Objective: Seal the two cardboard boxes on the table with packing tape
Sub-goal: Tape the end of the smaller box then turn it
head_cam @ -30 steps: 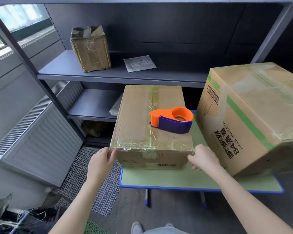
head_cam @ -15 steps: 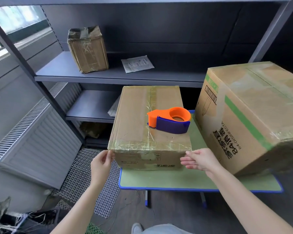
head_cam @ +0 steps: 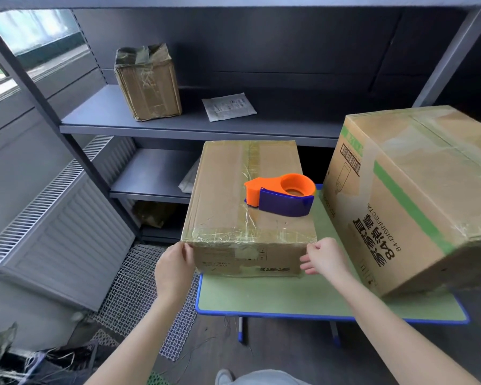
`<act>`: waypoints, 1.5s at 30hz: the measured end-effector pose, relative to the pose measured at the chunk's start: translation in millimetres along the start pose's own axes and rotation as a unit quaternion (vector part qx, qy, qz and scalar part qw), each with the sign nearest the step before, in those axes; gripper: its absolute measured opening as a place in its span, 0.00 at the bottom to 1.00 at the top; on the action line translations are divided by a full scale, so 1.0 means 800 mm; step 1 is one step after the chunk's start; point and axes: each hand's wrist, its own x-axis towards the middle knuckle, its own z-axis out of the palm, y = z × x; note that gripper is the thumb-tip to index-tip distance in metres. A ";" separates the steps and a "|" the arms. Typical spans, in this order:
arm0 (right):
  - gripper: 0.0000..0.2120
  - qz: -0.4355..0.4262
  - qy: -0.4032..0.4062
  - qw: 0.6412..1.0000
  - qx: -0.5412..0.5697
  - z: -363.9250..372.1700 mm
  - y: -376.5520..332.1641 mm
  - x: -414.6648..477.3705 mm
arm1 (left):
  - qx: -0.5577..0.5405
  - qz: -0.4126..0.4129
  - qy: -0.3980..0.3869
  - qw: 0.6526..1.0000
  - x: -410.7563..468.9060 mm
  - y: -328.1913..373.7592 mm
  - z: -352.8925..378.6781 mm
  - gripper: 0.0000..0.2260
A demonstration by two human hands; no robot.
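**Q:** What is the surface, and what room is this?

**A:** A low green table [head_cam: 289,298] with a blue edge stands on a dark floor. 2 cardboard boxes sit on it. The smaller box [head_cam: 228,195] is the landmark here. It lies toward the table's left side, and glossy tape already crosses its top. An orange and blue tape dispenser [head_cam: 282,194] rests on top of it, toward its right edge. Just right of it sits the larger box [head_cam: 417,195], tilted, with a green stripe and black printing. Behind the smaller box rises dark metal shelving [head_cam: 178,126], which holds a worn box [head_cam: 147,84] and a flat paper packet [head_cam: 228,107]. To the left of the smaller box are a white radiator [head_cam: 61,218], a window [head_cam: 25,31] above it, and wire mesh [head_cam: 139,279] on the floor.

**Q:** Is anything hidden or unclear?

**A:** The larger box runs off the picture's right edge. The print on the smaller box's front is too small to read. Items on the lower shelves behind it are too dim to identify.

**Q:** And the hands?

**A:** The left hand [head_cam: 172,270] cups the smaller box's near left corner. Its thumb lies along the front edge, and its fingers curl round the side, out of sight. The right hand [head_cam: 326,257] is at the near right corner. Its fingers [head_cam: 307,266] are loosely bent, their tips touch the front face, and they clasp nothing.
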 end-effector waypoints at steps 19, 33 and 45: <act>0.37 -0.332 -0.107 0.855 -0.384 -0.070 0.016 0.064 | 0.149 0.380 -0.093 0.908 0.068 -0.020 -0.051 0.28; 0.30 -0.300 -0.139 0.890 -0.313 -0.068 0.010 0.079 | 0.055 0.315 -0.118 0.940 0.051 -0.008 -0.042 0.36; 0.27 -0.357 -0.010 0.878 -0.319 -0.034 0.015 0.049 | 0.226 0.425 -0.130 0.867 0.038 0.046 0.004 0.29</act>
